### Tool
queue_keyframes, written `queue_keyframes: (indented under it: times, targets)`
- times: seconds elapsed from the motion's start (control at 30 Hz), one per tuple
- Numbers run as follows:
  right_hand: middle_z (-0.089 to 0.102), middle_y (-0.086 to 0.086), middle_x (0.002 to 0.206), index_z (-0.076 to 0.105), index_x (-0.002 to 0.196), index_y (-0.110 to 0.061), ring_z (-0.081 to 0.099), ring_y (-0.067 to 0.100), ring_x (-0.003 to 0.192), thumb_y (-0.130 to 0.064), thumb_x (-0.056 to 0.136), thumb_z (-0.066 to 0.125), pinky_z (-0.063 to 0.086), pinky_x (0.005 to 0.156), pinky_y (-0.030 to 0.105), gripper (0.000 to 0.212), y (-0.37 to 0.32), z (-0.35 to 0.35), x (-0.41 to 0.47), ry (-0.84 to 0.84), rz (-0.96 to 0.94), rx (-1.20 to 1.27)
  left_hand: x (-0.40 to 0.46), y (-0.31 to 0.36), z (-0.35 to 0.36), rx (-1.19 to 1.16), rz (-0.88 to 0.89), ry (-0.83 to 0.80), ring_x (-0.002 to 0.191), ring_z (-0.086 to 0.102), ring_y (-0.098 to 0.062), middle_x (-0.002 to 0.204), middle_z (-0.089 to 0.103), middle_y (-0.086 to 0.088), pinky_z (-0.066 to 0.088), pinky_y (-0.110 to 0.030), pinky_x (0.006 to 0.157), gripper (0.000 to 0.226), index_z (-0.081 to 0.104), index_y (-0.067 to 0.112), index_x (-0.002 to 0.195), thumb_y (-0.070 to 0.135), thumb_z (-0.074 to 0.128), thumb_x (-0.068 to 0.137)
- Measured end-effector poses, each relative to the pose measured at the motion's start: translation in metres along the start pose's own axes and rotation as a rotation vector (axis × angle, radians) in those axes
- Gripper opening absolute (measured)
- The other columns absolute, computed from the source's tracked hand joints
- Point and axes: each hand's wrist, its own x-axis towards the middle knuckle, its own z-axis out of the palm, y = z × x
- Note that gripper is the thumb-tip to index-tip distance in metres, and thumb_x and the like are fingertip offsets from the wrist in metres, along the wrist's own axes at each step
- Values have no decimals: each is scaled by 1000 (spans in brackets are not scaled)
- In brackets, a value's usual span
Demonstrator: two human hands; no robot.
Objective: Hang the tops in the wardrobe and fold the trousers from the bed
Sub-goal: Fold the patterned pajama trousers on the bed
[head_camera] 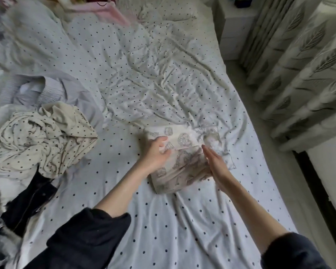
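On the bed [163,220], at my far left, a crumpled dotted cream garment [45,138] lies heaped, with a black piece [29,200] under its near edge and a striped grey top [27,90] behind it. Toward the middle, my left hand [156,154] rests on the folded printed trousers [179,158], fingers [162,139] relaxed and loosely spread, gripping nothing. My right hand [217,167] stands edge-on against the trousers' right side, its fingers straight and together. Patterned curtains [303,74] hang at the right.
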Motion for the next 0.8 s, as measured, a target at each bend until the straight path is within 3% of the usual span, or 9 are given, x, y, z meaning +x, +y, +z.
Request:
queue_keyframes:
  times: [0.1, 0.2, 0.27, 0.33, 0.4, 0.5, 0.63, 0.73, 0.8]
  targets:
    - [39, 9, 148, 43, 140, -10, 39, 21, 133, -27, 98, 47, 31, 105, 30, 45, 12, -7, 10, 37, -129, -342, 8, -35, 2, 105, -120, 248, 104, 56, -27, 113, 52, -15, 47, -35, 92, 37, 53, 12, 122, 13, 62, 86]
    - [30, 11, 152, 46, 138, -11, 27, 25, 140, -20, 97, 49, 21, 111, 31, 43, 23, 2, 15, 114, -303, -671, 7, -53, 6, -243, -387, 171, 111, 54, -29, 130, 49, -12, 47, -39, 92, 42, 47, 11, 125, 21, 64, 88]
    - [26, 13, 153, 47, 138, -13, 21, 27, 142, -20, 95, 50, 18, 114, 34, 43, 28, 9, 17, 158, -412, -829, 8, -57, 13, -422, -446, 96, 105, 58, -29, 125, 58, -10, 47, -45, 92, 26, 51, 14, 112, 18, 63, 89]
    - [24, 13, 154, 49, 137, -16, 18, 28, 143, -23, 95, 50, 20, 115, 40, 42, 31, 13, 17, 161, -456, -885, 11, -59, 21, -444, -429, 109, 104, 60, -30, 119, 62, -14, 48, -47, 89, 30, 53, 8, 114, 9, 64, 86]
    - [29, 13, 152, 50, 136, -17, 21, 29, 142, -24, 95, 50, 21, 115, 41, 41, 32, 15, 15, 124, -486, -917, 13, -58, 25, -420, -402, 164, 98, 61, -29, 114, 63, -15, 48, -39, 79, 35, 53, 6, 115, 3, 65, 83]
    - [38, 7, 147, 50, 136, -16, 28, 26, 138, -25, 95, 50, 23, 113, 39, 41, 34, 15, 11, 52, -499, -948, 12, -53, 22, -400, -343, 193, 95, 60, -26, 111, 62, -14, 45, -32, 76, 33, 52, 7, 112, -2, 62, 82]
    - [36, 8, 149, 45, 139, -14, 32, 22, 138, -23, 96, 49, 20, 113, 27, 44, 30, 34, -7, -93, -438, -776, -10, -43, -11, -301, -234, 220, 85, 58, -19, 93, 63, -3, 45, -24, 64, 30, 52, 10, 105, -7, 59, 80]
    - [32, 5, 151, 42, 141, -14, 27, 14, 140, -23, 98, 46, 16, 106, 14, 44, 21, 63, -19, -287, -336, -622, -26, -30, -53, -146, -187, 268, 90, 61, -23, 95, 65, -5, 50, -31, 78, 34, 57, 6, 110, -6, 60, 79]
    - [34, 5, 150, 45, 139, -13, 29, 12, 139, -22, 99, 44, 18, 109, 16, 41, 13, 76, -23, -356, -246, -454, -30, -16, -70, -4, -144, 264, 94, 63, -27, 101, 67, -10, 50, -41, 87, 35, 58, 7, 111, -3, 62, 77]
